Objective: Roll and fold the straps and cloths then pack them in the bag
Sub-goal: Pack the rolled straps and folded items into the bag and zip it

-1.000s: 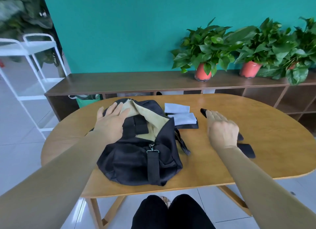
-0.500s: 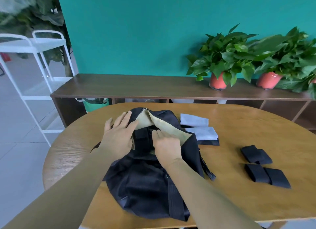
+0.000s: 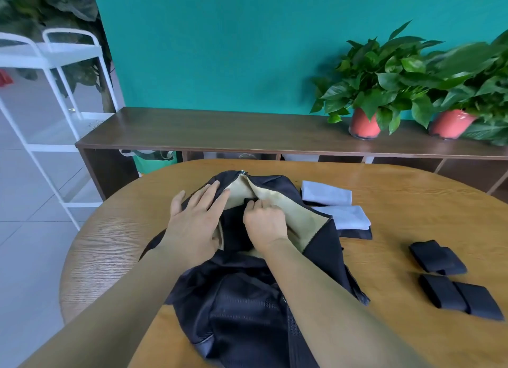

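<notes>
Pressing the left hand [image 3: 192, 222] flat, fingers straight and spread, on the left flap of the black bag [image 3: 247, 307], right beside its unzipped mouth. Reaching the right hand [image 3: 265, 220] into that mouth, fingers curled down over a small dark piece [image 3: 248, 202] against the tan lining [image 3: 302, 216]; cannot tell whether gripping it or only touching. Lying mid-worktop [image 3: 412, 203], mouth turned away from the body. Just right of the mouth: far cloth [image 3: 327, 194] and near cloth [image 3: 346, 216], both pale and folded, the near one atop something black. Farther right, well apart from the bag: far strap bundle [image 3: 437, 257] and near strap bundle [image 3: 461, 297], black and folded. Beyond, potted plants [image 3: 365, 93] on a low dark shelf [image 3: 220, 131].
</notes>
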A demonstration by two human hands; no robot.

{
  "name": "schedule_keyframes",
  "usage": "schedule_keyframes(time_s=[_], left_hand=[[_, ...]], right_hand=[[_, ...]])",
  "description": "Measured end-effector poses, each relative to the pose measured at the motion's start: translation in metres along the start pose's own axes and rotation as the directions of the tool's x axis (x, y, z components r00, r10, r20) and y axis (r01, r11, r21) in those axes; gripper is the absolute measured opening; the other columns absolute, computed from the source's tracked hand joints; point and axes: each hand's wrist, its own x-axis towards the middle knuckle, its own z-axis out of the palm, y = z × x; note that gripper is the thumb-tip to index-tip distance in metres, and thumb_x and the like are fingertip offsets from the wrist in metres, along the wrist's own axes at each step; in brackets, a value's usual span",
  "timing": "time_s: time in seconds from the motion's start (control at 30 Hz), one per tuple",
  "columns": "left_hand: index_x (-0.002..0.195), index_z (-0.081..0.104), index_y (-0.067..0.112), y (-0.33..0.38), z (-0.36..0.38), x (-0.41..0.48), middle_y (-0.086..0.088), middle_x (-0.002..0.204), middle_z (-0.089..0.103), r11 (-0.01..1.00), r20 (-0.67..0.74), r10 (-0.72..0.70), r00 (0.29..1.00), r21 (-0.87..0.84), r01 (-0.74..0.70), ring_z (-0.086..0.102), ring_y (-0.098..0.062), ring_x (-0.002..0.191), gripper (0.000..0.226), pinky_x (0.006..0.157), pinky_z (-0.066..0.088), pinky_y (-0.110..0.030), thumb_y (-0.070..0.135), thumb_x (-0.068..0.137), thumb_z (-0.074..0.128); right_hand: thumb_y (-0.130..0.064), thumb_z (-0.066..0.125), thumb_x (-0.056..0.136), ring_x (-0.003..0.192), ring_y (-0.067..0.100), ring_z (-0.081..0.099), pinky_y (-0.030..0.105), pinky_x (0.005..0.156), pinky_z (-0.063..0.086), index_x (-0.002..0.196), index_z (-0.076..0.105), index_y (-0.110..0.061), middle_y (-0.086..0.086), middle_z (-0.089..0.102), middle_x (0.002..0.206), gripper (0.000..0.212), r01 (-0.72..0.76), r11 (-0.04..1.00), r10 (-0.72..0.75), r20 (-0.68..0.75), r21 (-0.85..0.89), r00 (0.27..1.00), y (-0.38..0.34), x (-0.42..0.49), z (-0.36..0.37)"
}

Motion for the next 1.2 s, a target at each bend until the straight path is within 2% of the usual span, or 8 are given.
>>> schedule_keyframes(time_s=[0.1, 0.17, 0.23, 0.37, 0.63, 0.8, 1.0, 1.2], left_hand=[[0.151, 0.001, 0.028, -0.001, 0.001, -0.001, 0.003, 0.160, -0.006, 1.000, 0.001, -0.001, 1.000, -0.006, 0.001, 0.000, -0.016, 0.147, 0.092, 0.115, -0.003, -0.048, 0.024, 0.081, 0.062], [0.151, -0.002, 0.028, -0.001, 0.002, -0.001, 0.003, 0.160, -0.008, 1.000, 0.012, 0.001, 1.000, 0.003, -0.001, -0.002, -0.015, 0.147, 0.093, 0.116, -0.003, -0.048, 0.024, 0.082, 0.061], [0.151, -0.004, 0.028, -0.001, 0.004, -0.001, 0.004, 0.160, -0.009, 1.000, 0.029, 0.007, 1.000, 0.013, -0.007, -0.003, -0.015, 0.147, 0.093, 0.116, -0.003, -0.048, 0.024, 0.083, 0.061], [0.151, -0.004, 0.029, 0.000, 0.006, 0.001, 0.003, 0.160, -0.009, 1.000, 0.046, 0.015, 0.999, 0.022, -0.016, -0.003, -0.016, 0.147, 0.095, 0.115, -0.003, -0.049, 0.022, 0.082, 0.062], [0.150, 0.001, 0.038, 0.005, -0.002, -0.011, -0.002, 0.159, -0.015, 0.997, 0.050, 0.036, 0.998, 0.067, -0.039, -0.011, -0.020, 0.147, 0.078, 0.115, -0.001, -0.051, 0.025, 0.091, 0.051], [0.149, 0.008, 0.039, 0.019, -0.017, -0.023, -0.002, 0.159, -0.015, 0.997, 0.036, 0.032, 0.999, 0.074, -0.034, -0.013, -0.020, 0.146, 0.069, 0.115, 0.000, -0.051, 0.025, 0.093, 0.047], [0.151, 0.010, 0.035, 0.046, -0.020, -0.035, -0.002, 0.160, -0.009, 0.997, 0.046, 0.017, 0.999, 0.078, -0.021, -0.008, -0.020, 0.146, 0.070, 0.114, 0.000, -0.049, 0.023, 0.092, 0.046], [0.153, 0.008, 0.030, 0.071, -0.020, -0.035, -0.005, 0.160, -0.006, 0.991, 0.059, 0.009, 0.998, 0.130, -0.017, -0.009, -0.020, 0.145, 0.073, 0.114, 0.001, -0.049, 0.025, 0.092, 0.048]], right_hand=[[-0.017, 0.084, 0.023, 0.038, 0.014, 0.051, 0.018, 0.040, 0.019, 0.051, 0.063, -0.013, 0.001, 0.054, 0.044, 0.036, 0.044, 0.999, -0.045, 0.023, 0.029, 0.999, -0.002, 0.004, 0.012], [-0.020, 0.084, 0.049, 0.060, 0.017, 0.063, 0.022, 0.043, 0.033, 0.080, 0.069, -0.008, 0.006, 0.066, 0.069, 0.036, 0.038, 0.999, -0.038, 0.057, -0.007, 0.998, 0.001, 0.002, 0.011], [-0.010, 0.059, 0.084, 0.097, 0.024, 0.062, 0.030, 0.062, 0.044, 0.117, 0.055, -0.001, 0.012, 0.064, 0.108, 0.035, 0.067, 0.998, -0.068, 0.042, 0.022, 0.997, 0.003, 0.005, 0.016], [-0.005, 0.045, 0.092, 0.122, 0.026, 0.046, 0.034, 0.092, 0.043, 0.135, 0.036, 0.000, 0.014, 0.050, 0.132, 0.045, 0.123, 0.986, -0.133, 0.084, 0.113, 0.987, 0.008, 0.008, 0.018], [-0.004, 0.045, 0.091, 0.126, 0.025, 0.042, 0.035, 0.082, 0.047, 0.139, 0.031, -0.001, 0.012, 0.044, 0.136, 0.050, 0.169, 0.978, -0.179, 0.070, 0.124, 0.981, 0.024, -0.013, -0.003], [-0.009, 0.076, 0.052, 0.075, 0.017, 0.060, 0.026, 0.047, 0.030, 0.090, 0.062, -0.012, 0.001, 0.062, 0.077, 0.041, 0.194, 0.981, -0.186, -0.204, 0.023, 0.961, 0.050, -0.050, -0.033], [-0.003, 0.069, 0.058, 0.103, 0.026, 0.064, 0.041, 0.091, 0.047, 0.111, 0.064, -0.002, 0.007, 0.071, 0.082, 0.053, 0.016, 0.997, 0.018, -0.433, 0.075, 0.901, 0.139, -0.128, -0.037], [-0.010, 0.068, 0.068, 0.130, 0.033, 0.044, 0.051, 0.105, 0.031, 0.130, 0.051, -0.001, 0.015, 0.066, 0.113, 0.064, -0.317, 0.947, 0.308, -0.137, -0.049, 0.941, 0.229, -0.224, 0.008]])
